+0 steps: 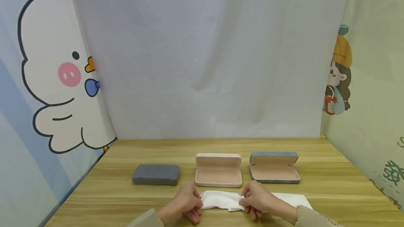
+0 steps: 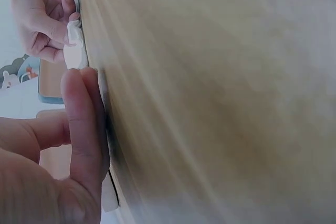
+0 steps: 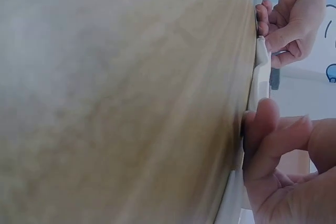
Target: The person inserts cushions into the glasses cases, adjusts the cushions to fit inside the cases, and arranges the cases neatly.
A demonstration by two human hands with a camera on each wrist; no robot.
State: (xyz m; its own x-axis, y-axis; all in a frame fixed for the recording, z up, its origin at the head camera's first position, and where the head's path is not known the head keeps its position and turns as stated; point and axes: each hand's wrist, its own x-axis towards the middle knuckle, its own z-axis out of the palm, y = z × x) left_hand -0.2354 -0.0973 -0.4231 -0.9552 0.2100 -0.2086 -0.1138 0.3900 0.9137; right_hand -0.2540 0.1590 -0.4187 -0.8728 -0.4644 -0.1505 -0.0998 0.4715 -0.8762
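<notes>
A folded white cloth lies on the table in front of the cases, slightly rumpled. My left hand pinches its left end between thumb and fingers, and my right hand pinches its right end. In the left wrist view, the white cloth stretches away from the near fingertips toward the other hand. Just beyond the cloth stands an open cream glasses case with a pinkish lining. Part of a flat white sheet, cloth or paper, shows behind my right wrist, which covers some of it.
On the left of the wood-grain table sits a closed dark grey glasses case. An open blue glasses case stands at the right, close beyond my right hand. A pale curtain hangs along the table's back edge, with printed cloths at both sides.
</notes>
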